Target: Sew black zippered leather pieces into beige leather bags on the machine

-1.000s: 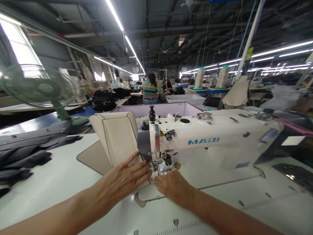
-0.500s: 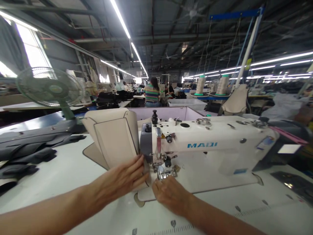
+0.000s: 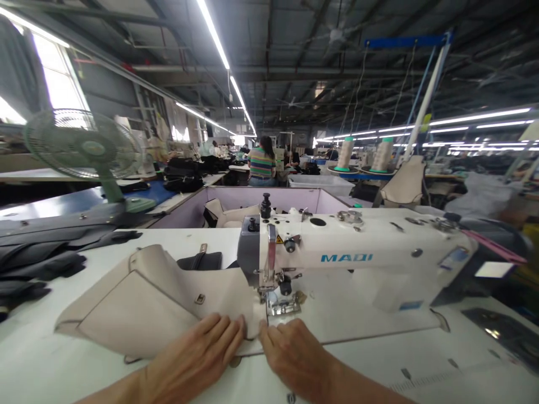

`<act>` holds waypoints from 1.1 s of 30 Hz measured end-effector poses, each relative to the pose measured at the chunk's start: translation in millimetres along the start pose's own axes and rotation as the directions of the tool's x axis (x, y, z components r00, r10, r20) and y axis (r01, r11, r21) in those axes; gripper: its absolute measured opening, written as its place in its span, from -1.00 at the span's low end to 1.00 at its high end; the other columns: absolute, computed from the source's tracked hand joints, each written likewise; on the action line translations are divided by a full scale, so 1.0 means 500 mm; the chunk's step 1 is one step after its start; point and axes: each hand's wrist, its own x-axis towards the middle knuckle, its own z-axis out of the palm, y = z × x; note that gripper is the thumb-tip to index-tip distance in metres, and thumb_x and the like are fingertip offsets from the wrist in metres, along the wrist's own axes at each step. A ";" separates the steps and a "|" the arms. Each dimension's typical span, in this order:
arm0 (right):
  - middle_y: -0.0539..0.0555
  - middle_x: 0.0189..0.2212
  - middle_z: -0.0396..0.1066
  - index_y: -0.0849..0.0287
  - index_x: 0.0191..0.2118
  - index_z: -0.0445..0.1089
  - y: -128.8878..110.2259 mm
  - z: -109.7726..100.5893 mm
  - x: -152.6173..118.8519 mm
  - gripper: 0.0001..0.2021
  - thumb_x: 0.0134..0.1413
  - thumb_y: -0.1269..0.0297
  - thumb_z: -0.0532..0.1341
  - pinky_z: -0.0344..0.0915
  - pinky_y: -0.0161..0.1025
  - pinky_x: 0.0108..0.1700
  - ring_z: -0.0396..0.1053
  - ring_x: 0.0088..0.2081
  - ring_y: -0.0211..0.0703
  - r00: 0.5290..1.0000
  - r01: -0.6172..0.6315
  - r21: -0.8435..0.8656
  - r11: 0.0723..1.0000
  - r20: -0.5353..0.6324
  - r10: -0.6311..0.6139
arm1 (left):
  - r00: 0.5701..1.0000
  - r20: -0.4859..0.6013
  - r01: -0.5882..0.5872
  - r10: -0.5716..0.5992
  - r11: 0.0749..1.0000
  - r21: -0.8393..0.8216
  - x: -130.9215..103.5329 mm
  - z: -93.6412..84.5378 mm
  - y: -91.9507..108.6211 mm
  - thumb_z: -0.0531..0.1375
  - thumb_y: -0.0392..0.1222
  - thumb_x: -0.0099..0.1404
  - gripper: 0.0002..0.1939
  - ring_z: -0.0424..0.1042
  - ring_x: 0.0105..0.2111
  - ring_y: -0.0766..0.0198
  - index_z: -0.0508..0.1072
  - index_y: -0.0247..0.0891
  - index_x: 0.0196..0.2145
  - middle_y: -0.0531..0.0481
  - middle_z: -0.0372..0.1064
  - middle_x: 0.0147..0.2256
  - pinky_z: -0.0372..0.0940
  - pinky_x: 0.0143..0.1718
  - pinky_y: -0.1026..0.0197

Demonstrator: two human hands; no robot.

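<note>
A cream leather bag panel [image 3: 143, 303] lies flat on the white table, spread to the left of the needle of a white MAQI sewing machine [image 3: 357, 255]. My left hand [image 3: 197, 356] presses fingers-down on the panel's near edge. My right hand [image 3: 295, 353] rests beside it, fingertips on the panel's edge just in front of the presser foot [image 3: 283, 306]. A small metal fitting [image 3: 199, 298] shows on the panel.
Dark grey fabric pieces [image 3: 37, 264] are piled at the left. A green fan [image 3: 84, 154] stands behind them. A lilac bin [image 3: 261, 199] with cream parts sits behind the machine. Thread cones [image 3: 364, 154] and a person in a striped shirt [image 3: 261, 163] are further back.
The cream panel, standing upright beside the needle before, now lies flat to the left. Both hands have drawn back toward me along its near edge.
</note>
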 end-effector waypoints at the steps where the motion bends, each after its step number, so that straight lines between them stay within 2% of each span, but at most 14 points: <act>1: 0.08 -0.41 0.36 0.54 0.01 0.25 -0.002 0.004 -0.002 -0.58 0.00 0.56 0.26 0.17 -0.17 -0.57 0.30 -0.48 -0.13 0.999 -0.025 0.023 0.999 -0.022 0.026 | 0.999 0.025 0.030 -0.029 0.999 -0.037 -0.005 -0.004 0.001 0.04 -0.35 0.35 -0.65 0.34 -0.17 0.18 0.30 -0.26 0.08 -0.07 0.39 -0.07 0.09 -0.10 0.08; 3: 0.02 -0.44 0.33 0.48 0.02 0.25 -0.007 0.017 -0.005 -0.57 0.07 0.40 0.31 0.18 -0.18 -0.54 0.31 -0.47 -0.14 0.992 -0.088 0.055 0.995 -0.085 0.093 | 0.997 0.024 0.079 -0.076 0.989 -0.126 -0.015 -0.011 0.000 0.04 -0.27 0.37 -0.60 0.31 -0.12 0.18 0.24 -0.22 0.15 -0.04 0.37 -0.06 0.04 -0.04 0.06; 5: 0.02 -0.44 0.33 0.46 0.01 0.24 -0.013 0.034 -0.009 -0.54 0.12 0.22 0.31 0.18 -0.20 -0.54 0.31 -0.48 -0.15 0.978 -0.148 0.063 0.987 -0.142 0.155 | 0.993 -0.029 0.109 -0.118 0.969 -0.221 -0.023 -0.015 -0.004 0.05 -0.13 0.39 -0.53 0.26 -0.04 0.16 0.16 -0.18 0.22 -0.02 0.34 -0.02 -0.07 0.06 0.02; 8: 0.01 -0.48 0.32 0.42 0.00 0.25 -0.021 0.060 -0.019 -0.58 0.23 0.12 0.21 0.13 -0.26 -0.57 0.29 -0.54 -0.23 0.968 -0.189 0.041 0.981 -0.158 0.193 | 0.975 -0.104 0.160 -0.194 0.949 -0.272 -0.021 -0.008 -0.005 0.09 0.02 0.37 -0.51 0.27 -0.13 0.20 0.19 -0.11 0.20 0.05 0.36 -0.15 -0.08 0.02 0.05; 11: -0.03 -0.54 0.30 0.38 0.00 0.26 -0.022 0.077 -0.026 -0.63 0.32 0.11 0.10 0.05 -0.31 -0.62 0.25 -0.61 -0.30 0.974 -0.193 0.005 0.981 -0.121 0.192 | 0.965 -0.178 0.144 -0.194 0.955 -0.259 -0.006 0.010 0.000 0.14 -0.08 0.37 -0.64 0.22 -0.35 0.27 0.32 -0.18 0.09 0.11 0.31 -0.37 0.01 -0.21 0.11; 13: -0.03 -0.56 0.30 0.36 0.00 0.27 -0.021 0.081 -0.027 -0.64 0.35 0.11 0.06 0.04 -0.32 -0.64 0.25 -0.62 -0.31 0.975 -0.200 -0.015 0.980 -0.102 0.197 | 0.961 -0.223 0.097 -0.164 0.954 -0.283 0.005 0.018 0.001 0.13 -0.15 0.37 -0.68 0.19 -0.39 0.28 0.36 -0.27 0.05 0.10 0.30 -0.40 0.01 -0.28 0.12; 18: -0.03 -0.57 0.30 0.37 0.01 0.27 -0.013 0.081 -0.020 -0.67 0.37 0.18 0.01 0.01 -0.32 -0.68 0.24 -0.66 -0.30 0.975 -0.202 -0.035 0.979 -0.100 0.198 | 0.951 -0.255 0.074 -0.173 0.932 -0.355 0.022 0.023 -0.006 0.10 -0.21 0.39 -0.79 0.15 -0.41 0.29 0.43 -0.30 -0.07 0.10 0.31 -0.39 0.02 -0.30 0.16; 22: -0.02 -0.58 0.30 0.38 0.02 0.26 -0.004 0.086 -0.015 -0.68 0.38 0.22 -0.01 0.00 -0.32 -0.68 0.25 -0.65 -0.29 0.974 -0.207 -0.045 0.977 -0.106 0.202 | 0.952 -0.263 0.046 -0.155 0.925 -0.376 0.036 0.035 -0.015 0.20 -0.24 0.31 -0.86 0.15 -0.39 0.29 0.45 -0.31 -0.19 0.09 0.34 -0.33 0.03 -0.30 0.18; 28: -0.01 -0.57 0.33 0.38 0.05 0.25 0.003 0.086 -0.010 -0.68 0.38 0.24 -0.01 0.01 -0.30 -0.66 0.29 -0.64 -0.27 0.969 -0.229 -0.023 0.973 -0.095 0.226 | 0.967 -0.230 0.012 -0.105 0.927 -0.374 0.059 0.064 -0.025 0.37 -0.25 0.12 -0.72 0.16 -0.35 0.28 0.45 -0.32 -0.21 0.08 0.36 -0.26 0.03 -0.30 0.18; 33: -0.02 -0.56 0.35 0.30 0.03 0.27 0.007 0.077 -0.006 -0.72 0.37 0.23 0.01 -0.01 -0.29 -0.67 0.30 -0.64 -0.28 0.961 -0.250 0.014 0.968 -0.116 0.250 | 0.969 -0.218 0.030 -0.117 0.930 -0.367 0.070 0.081 -0.027 0.37 -0.26 0.13 -0.75 0.17 -0.34 0.25 0.46 -0.32 -0.23 0.08 0.35 -0.27 0.03 -0.31 0.15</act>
